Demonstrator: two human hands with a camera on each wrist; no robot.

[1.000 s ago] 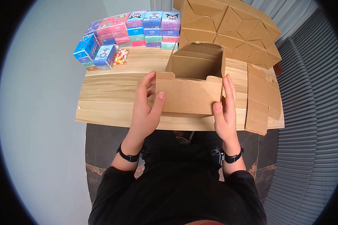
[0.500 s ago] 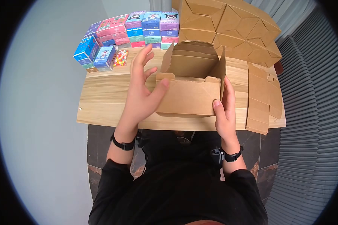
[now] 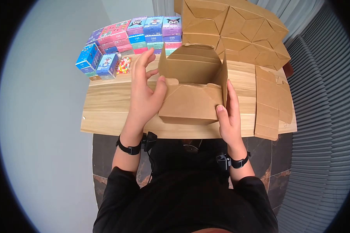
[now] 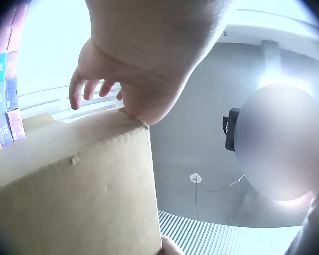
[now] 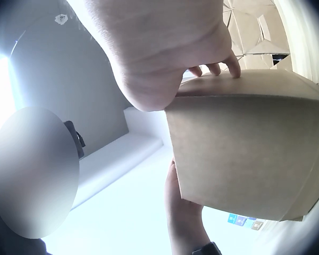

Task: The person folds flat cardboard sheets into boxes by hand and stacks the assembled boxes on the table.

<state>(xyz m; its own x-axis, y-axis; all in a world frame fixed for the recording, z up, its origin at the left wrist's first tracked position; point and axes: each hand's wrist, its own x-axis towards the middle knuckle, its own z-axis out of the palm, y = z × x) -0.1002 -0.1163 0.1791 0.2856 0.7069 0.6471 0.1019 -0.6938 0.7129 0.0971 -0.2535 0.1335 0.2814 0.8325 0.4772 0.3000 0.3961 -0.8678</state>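
Observation:
An open-topped cardboard box stands near the table's front edge, with flaps raised at its sides and back. At its front right corner the right hand grips it, thumb on the front face and fingers along the right side. The left hand is beside the left side, fingers spread and thumb at the front left corner. In the left wrist view the left hand is over the box; its thumb tip is hidden. The right wrist view has the right hand's fingers lying on the box.
Stacked colourful small boxes line the back left of the table, beside a bag of coloured pieces. Large folded cardboard forms stand at the back right. Flattened cardboard lies at the right edge.
The left hand has moved up and outward from the box's left side, its fingers spreading. The box has shifted slightly left, its left flap swinging upright. The right hand has kept its grip.

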